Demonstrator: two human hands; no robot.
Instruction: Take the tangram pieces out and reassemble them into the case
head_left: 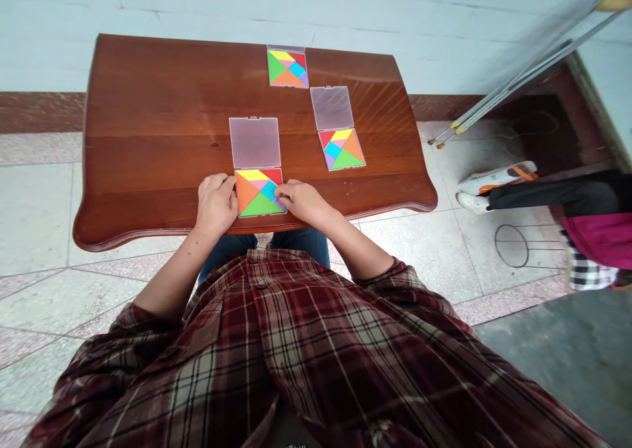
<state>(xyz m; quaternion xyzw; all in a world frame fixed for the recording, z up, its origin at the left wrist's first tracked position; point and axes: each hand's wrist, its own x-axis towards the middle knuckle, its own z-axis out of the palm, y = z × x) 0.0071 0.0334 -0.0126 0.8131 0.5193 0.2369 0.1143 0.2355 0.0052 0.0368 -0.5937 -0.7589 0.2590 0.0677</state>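
In front of me, near the table's front edge, an open plastic tangram case (255,143) lies with its clear lid folded back. Its tray is filled with yellow, red, orange, pink, blue and purple pieces and a green triangle (259,204). My left hand (216,201) rests at the tray's left side, fingers curled and thumb on the edge. At the right side, my right hand (301,201) has its fingertips pinched together over the blue piece (269,190) and the purple piece (279,202), partly covering both.
Two more open tangram cases, one to the right (342,150) and one at the back edge (287,68), lie filled on the wooden table (158,106). A person's leg (538,197), a wire-framed stool (512,245) and metal crutches (494,99) are at the right.
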